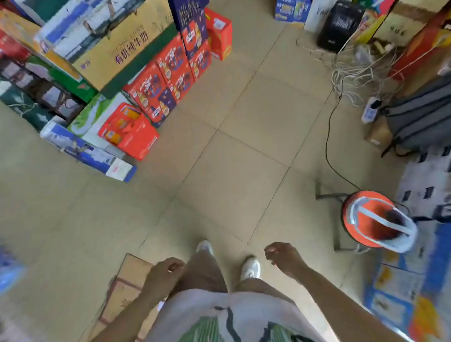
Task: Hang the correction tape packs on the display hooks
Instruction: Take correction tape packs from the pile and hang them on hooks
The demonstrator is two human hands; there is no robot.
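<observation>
A beige tiled floor (pixel 233 149) fills the middle of the view, with dark grout lines crossing it; the edges of the picture are blurred. To the upper left, gift cartons (pixel 99 59) are stacked high. The big tan one on top (pixel 119 42) reads "有机纯牛奶", and a dark blue box (pixel 188 5) behind it reads "MILK DELUXE". Red cartons (pixel 159 82) sit lower in the pile; their print is too blurred to read.

At the upper right a black speaker (pixel 338 25) stands against more boxes, with tangled white cables (pixel 359 73) and a power strip (pixel 371 108) beside it. A black cord (pixel 329 147) runs down toward an orange stool (pixel 369 222) with white tape across its seat. A grey backpack (pixel 428 114) lies at the right edge.

Flattened cardboard (pixel 125 287) lies on the floor by the person's left leg. White shoes (pixel 250 268) show below tan trousers.

The left hand (pixel 163 275) and the right hand (pixel 285 256) hang low, fingers loosely curled, holding nothing. No correction tape packs or display hooks are in view.
</observation>
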